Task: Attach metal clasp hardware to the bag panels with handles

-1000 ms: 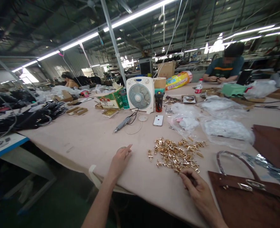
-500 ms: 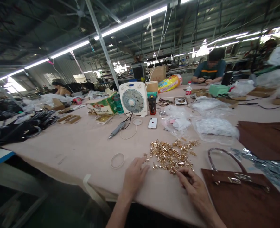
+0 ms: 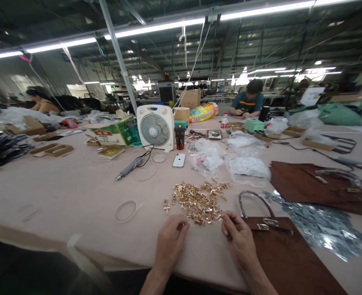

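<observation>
Pale tabletop [image 3: 61, 184] stretches away from us in a long workshop hall under strip lights. Nearest to us, our left hand [image 3: 168, 241] lies palm down, its fingers [image 3: 181, 226] loosely bent and released, with the tips touching the near edge of the gold fittings [image 3: 196, 198]. Our right hand [image 3: 239, 237] rests near it, fingers curled inward at the pile's right corner; we cannot tell whether they pinch a piece. Just beside that hand lies a brown bag [image 3: 291, 262], flat, with its handle [image 3: 254, 197] arched toward the pile.

We judge the fittings light, hard and slick, apt to skate or snag on their neighbours. Each is best nipped across its narrow body between thumb and forefinger.

Left of the pile lies a clear ring [image 3: 126, 211]; right of the bag is a spread of silver pieces [image 3: 319, 223]. Farther off are a white phone [image 3: 179, 160], crumpled plastic bags [image 3: 247, 166], a pen-like tool [image 3: 128, 168] and a small fan [image 3: 155, 127]. At the far end a co-worker [image 3: 248, 100] sits with hands together.
</observation>
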Action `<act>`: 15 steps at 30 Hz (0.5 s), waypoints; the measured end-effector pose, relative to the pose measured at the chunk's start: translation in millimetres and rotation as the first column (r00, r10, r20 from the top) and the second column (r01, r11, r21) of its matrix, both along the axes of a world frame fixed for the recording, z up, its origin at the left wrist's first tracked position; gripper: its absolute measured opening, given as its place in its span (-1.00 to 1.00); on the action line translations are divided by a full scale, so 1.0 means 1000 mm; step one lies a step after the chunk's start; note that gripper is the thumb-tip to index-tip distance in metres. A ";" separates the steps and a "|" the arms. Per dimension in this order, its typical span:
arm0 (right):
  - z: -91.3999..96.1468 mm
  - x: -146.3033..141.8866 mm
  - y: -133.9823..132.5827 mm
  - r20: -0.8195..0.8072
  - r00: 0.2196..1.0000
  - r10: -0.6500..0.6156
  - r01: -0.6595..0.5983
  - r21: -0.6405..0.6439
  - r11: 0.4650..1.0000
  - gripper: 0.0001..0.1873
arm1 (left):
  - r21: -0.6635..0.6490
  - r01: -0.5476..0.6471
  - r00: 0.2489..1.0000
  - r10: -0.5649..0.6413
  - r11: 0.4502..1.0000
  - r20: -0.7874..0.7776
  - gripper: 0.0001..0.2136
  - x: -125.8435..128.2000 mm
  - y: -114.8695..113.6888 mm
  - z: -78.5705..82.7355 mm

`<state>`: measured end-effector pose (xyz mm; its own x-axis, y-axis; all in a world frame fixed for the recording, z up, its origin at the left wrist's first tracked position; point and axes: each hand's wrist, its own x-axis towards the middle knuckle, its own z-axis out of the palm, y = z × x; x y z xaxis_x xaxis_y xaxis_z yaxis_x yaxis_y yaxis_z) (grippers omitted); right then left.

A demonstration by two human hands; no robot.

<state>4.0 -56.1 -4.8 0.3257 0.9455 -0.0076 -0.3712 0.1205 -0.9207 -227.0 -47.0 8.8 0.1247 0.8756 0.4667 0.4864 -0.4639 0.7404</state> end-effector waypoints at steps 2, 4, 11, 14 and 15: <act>0.004 0.015 0.004 -0.110 0.994 -0.023 0.024 0.003 1.000 -0.58 | -0.002 0.045 0.996 -0.045 0.999 0.077 -0.93 0.016 -0.001 0.002; 0.007 0.031 0.005 -0.204 0.979 -0.019 0.020 0.002 1.000 -0.61 | -0.017 0.123 0.984 -0.119 0.992 0.130 -0.89 0.040 0.000 0.004; 0.001 0.059 0.000 -0.419 0.908 0.023 0.005 0.066 0.998 -0.73 | 0.037 0.322 0.918 -0.322 0.946 0.233 -0.87 0.135 0.019 0.010; -0.007 0.065 0.001 -0.430 0.902 -0.023 0.053 0.059 0.997 -0.71 | 0.050 0.340 0.895 -0.339 0.939 0.289 -0.84 0.164 0.030 0.012; -0.009 0.066 0.002 -0.427 0.904 -0.026 0.055 0.055 0.997 -0.70 | 0.053 0.332 0.892 -0.332 0.942 0.308 -0.82 0.170 0.033 0.012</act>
<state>70.1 -53.9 -13.8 0.3431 0.9346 -0.0938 -0.7196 0.1973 -0.6658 -57.0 -14.2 20.6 0.2583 0.8089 0.5282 0.0523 -0.5577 0.8284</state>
